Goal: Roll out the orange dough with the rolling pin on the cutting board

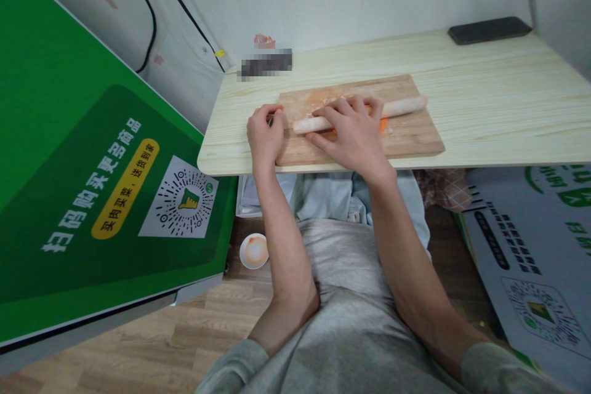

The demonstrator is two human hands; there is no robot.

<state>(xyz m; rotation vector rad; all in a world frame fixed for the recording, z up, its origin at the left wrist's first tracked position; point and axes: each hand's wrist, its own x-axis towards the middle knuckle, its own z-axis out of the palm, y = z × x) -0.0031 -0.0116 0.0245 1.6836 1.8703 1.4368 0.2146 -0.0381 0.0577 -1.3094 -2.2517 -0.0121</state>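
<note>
A pale wooden rolling pin (405, 106) lies slantwise across a wooden cutting board (415, 138). My right hand (353, 132) is laid over the pin, fingers on its far side and thumb on its near side. Under the pin and that hand, a flat orange piece (383, 126), perhaps dough, shows only in part. My left hand (268, 135) is at the board's left edge, apart from the pin, its fingers curled in a pinch. A trace of orange shows at those fingertips; what they hold, if anything, I cannot make out. Whitish and orange smears mark the board.
The board rests on a narrow light wood table (498, 98) against a wall. A black phone-like slab (489, 31) lies at the back right. Green panel (115, 197) stands left, white printed panel (530, 258) right. Below, a small white bowl (254, 250) sits near the floor.
</note>
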